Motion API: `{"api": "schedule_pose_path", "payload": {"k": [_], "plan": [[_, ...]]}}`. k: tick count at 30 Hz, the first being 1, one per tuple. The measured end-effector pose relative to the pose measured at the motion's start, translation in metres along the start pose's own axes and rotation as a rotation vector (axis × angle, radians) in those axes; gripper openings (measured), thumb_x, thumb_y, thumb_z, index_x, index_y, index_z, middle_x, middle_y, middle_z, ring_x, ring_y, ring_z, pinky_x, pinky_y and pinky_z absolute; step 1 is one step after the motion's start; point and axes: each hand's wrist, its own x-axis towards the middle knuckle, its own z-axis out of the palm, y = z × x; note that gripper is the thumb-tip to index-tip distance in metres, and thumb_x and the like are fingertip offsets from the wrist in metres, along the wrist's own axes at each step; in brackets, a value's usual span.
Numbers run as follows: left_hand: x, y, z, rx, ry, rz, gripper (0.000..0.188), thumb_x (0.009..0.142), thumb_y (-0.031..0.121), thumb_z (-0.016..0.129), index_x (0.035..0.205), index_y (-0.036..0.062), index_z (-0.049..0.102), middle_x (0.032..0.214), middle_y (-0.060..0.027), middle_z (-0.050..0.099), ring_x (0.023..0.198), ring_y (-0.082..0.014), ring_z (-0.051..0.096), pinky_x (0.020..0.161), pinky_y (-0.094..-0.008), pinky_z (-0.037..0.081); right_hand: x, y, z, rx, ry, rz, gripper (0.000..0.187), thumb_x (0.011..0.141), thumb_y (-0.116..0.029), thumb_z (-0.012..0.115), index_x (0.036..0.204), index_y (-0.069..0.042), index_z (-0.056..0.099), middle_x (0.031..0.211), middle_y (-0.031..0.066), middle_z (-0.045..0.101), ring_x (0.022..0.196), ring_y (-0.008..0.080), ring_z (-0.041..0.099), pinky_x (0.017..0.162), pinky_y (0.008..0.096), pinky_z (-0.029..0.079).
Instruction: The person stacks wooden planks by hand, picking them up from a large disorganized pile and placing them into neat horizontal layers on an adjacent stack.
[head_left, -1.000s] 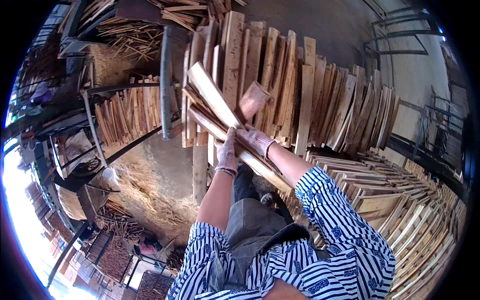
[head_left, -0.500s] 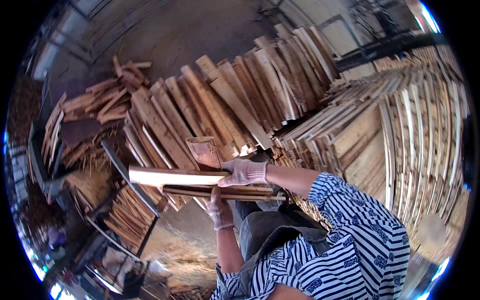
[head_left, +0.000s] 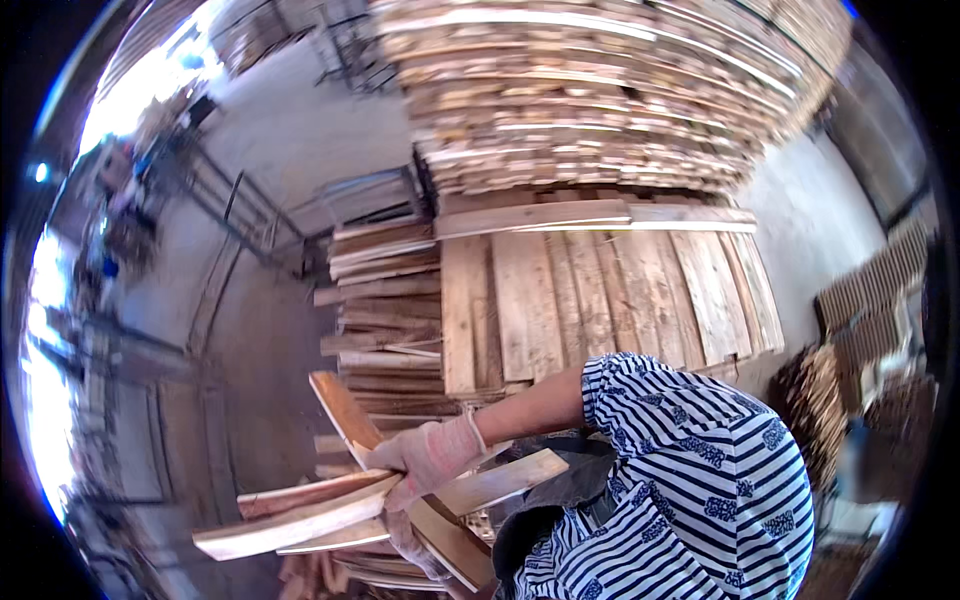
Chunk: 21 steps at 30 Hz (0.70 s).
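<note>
My right hand (head_left: 435, 458), in a pale knitted glove, grips a small bundle of wooden boards (head_left: 300, 518) from above. Under them, my left hand (head_left: 408, 545), also gloved, is closed around the bundle, its fingers partly hidden by the wood. The boards fan out at different angles: a pale one and a reddish-brown one (head_left: 300, 494) point left. A browner board (head_left: 345, 412) slants crosswise through the grip, and a light end (head_left: 515, 478) sticks out to the right by my body.
Ahead lies a stack topped with flat planks (head_left: 525, 300), two boards (head_left: 540, 218) laid across its far edge. Behind it rises a tall lumber stack (head_left: 590, 100), blurred. Loose boards (head_left: 385, 290) pile along its left side. A metal frame (head_left: 240, 215) stands farther left on the concrete floor.
My view has swung right, from the leaning boards to the plank-topped stack. Both hands still hold boards, now lower in the picture and fanned out rather than roughly parallel.
</note>
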Motion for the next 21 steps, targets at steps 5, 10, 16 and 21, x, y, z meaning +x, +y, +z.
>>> {"api": "schedule_pose_path", "payload": {"k": [5,10,16,21], "plan": [[-0.005,0.017,0.122,0.173,-0.204,-0.007,0.044,0.082,0.027,0.07,0.118,0.0027,0.058,0.104,-0.0125,0.064,0.087,-0.0247,0.063,0.074,-0.0385,0.055,-0.073,-0.038,-0.087,-0.054,0.214,-0.103,0.053,0.089,-0.046,0.067,0.121,-0.005,0.055,0.104,0.023,0.067,0.102,0.0404,0.066,0.086,0.0449,0.051],[0.012,0.001,0.212,0.225,-0.421,-0.094,0.049,0.083,0.03,0.068,0.119,-0.0003,0.056,0.103,-0.0141,0.064,0.084,-0.0241,0.063,0.068,-0.0353,0.056,-0.121,0.002,-0.131,0.013,0.463,-0.107,0.059,0.088,-0.051,0.066,0.125,-0.006,0.055,0.104,0.024,0.068,0.101,0.0385,0.067,0.087,0.0446,0.052],[-0.004,0.017,0.332,0.425,-0.479,-0.057,0.06,0.08,0.028,0.069,0.126,-0.0057,0.052,0.106,-0.0172,0.062,0.089,-0.0257,0.065,0.073,-0.0346,0.058,-0.228,-0.022,-0.238,0.448,0.466,-0.296,0.077,0.092,-0.044,0.068,0.147,0.001,0.039,0.136,0.0196,0.057,0.126,0.0241,0.055,0.106,0.035,0.045],[0.016,0.005,0.362,0.319,-0.772,0.069,0.049,0.088,0.009,0.067,0.13,-0.0102,0.052,0.12,-0.0222,0.063,0.108,-0.028,0.064,0.093,-0.0375,0.054,-0.239,-0.005,-0.279,0.218,0.622,-0.495,0.082,0.097,-0.042,0.061,0.153,0.007,0.026,0.148,0.0219,0.045,0.138,0.0243,0.042,0.113,0.0337,0.035]]}}
